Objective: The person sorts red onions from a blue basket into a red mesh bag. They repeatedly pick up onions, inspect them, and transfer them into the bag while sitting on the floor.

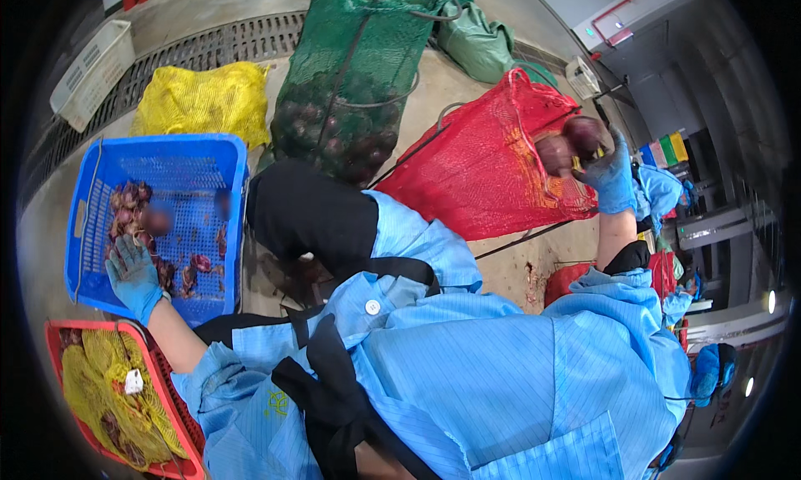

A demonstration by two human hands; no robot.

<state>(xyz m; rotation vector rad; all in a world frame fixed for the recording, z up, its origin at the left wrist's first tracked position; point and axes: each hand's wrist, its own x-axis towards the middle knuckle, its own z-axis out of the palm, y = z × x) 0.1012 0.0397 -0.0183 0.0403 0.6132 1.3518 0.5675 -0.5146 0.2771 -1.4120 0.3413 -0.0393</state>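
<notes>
My right hand (610, 173), in a blue glove, is at the open mouth of a red mesh sack (463, 167). Two red onions (583, 135) are at its fingers; blur hides whether both are gripped. My left hand (134, 270), gloved too, is spread over the left part of a blue plastic basket (156, 143), palm and fingers apart. Small red onions (128, 201) lie by its fingertips, with loose onion skins (200, 263) further right on the basket floor. A blurred round thing (158, 218), perhaps an onion, is just beyond my left fingers.
A green mesh sack (350, 104) holding dark onions stands ahead, beside a yellow mesh sack (203, 98). A red crate (150, 380) with yellow net bags is at lower left. White crates (94, 73) and a floor grate (250, 38) lie beyond. Co-workers in blue (657, 192) are at right.
</notes>
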